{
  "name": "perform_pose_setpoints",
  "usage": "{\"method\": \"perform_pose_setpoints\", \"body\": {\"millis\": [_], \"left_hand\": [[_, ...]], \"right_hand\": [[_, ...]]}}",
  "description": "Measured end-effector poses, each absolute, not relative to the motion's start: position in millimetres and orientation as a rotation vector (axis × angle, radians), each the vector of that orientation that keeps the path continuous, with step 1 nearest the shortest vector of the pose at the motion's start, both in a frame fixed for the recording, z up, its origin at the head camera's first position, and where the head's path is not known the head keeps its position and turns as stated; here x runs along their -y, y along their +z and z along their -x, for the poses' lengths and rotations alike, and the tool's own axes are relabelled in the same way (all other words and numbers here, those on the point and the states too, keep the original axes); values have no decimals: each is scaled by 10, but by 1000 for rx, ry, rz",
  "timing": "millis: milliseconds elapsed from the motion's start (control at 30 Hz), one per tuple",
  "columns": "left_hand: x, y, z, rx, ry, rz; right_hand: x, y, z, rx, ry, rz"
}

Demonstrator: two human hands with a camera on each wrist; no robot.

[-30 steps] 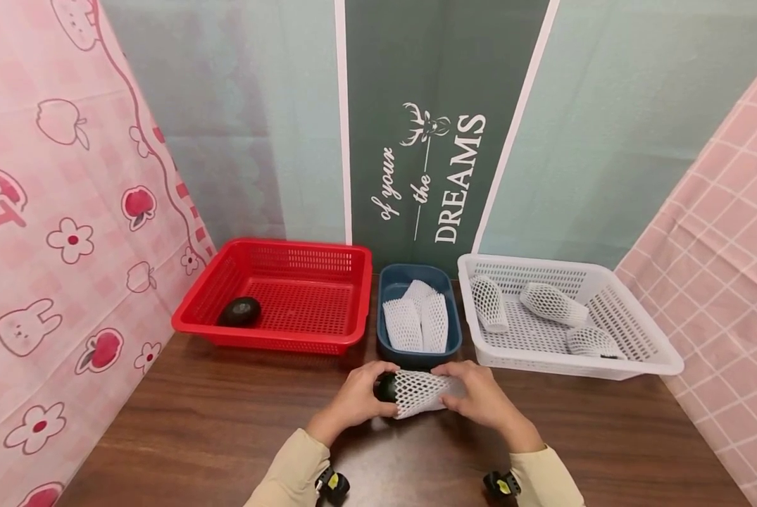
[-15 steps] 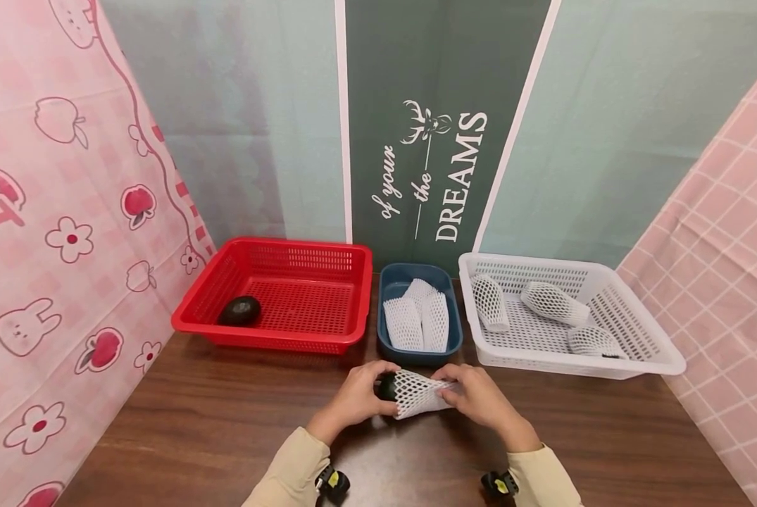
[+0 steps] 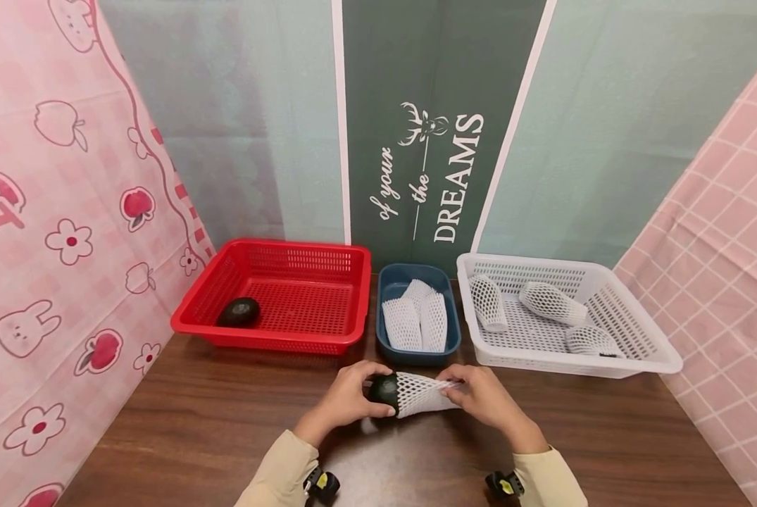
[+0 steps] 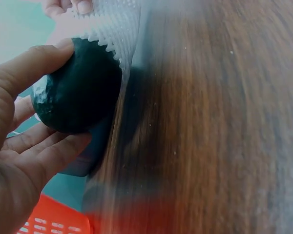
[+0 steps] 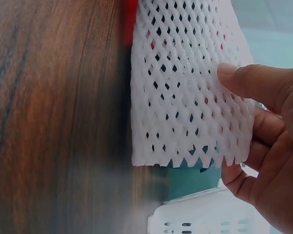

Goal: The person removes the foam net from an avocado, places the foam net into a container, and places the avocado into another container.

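Observation:
A dark green avocado (image 3: pixel 383 391) lies sideways low over the table, one end bare and the other inside a white foam net sleeve (image 3: pixel 418 394). My left hand (image 3: pixel 345 398) grips the bare end; in the left wrist view the thumb and fingers curve round the avocado (image 4: pixel 83 90). My right hand (image 3: pixel 482 398) pinches the sleeve's far part between thumb and fingers. That part of the foam net sleeve (image 5: pixel 185 97) looks flattened and its zigzag edge hangs past the fingers in the right wrist view.
Behind the hands stands a blue bin (image 3: pixel 452 338) with several foam net sleeves. A red basket (image 3: pixel 289 338) at left holds one avocado (image 3: pixel 239 312). The white basket (image 3: pixel 644 362) at right contains 3 net-wrapped avocados (image 3: pixel 552 303). Fabric walls surround the wooden table (image 3: pixel 182 436).
My left hand has drawn slightly left, and more of the avocado's dark end shows. The right hand's fingers have gathered into a pinch on the sleeve, which now looks narrower there.

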State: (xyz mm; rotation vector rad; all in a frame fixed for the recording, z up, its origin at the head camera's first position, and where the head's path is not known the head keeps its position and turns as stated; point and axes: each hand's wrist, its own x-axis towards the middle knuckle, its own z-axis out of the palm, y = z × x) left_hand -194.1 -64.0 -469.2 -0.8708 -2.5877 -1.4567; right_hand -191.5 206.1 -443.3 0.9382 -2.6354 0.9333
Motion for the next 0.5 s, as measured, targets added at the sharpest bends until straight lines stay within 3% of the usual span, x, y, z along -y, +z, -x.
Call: {"method": "perform_pose_setpoints", "body": {"millis": [500], "left_hand": [[880,-4627,1885,2542,-1482,754]], "right_hand": [[-2207,-4377,1853,2682,920,-807]]}}
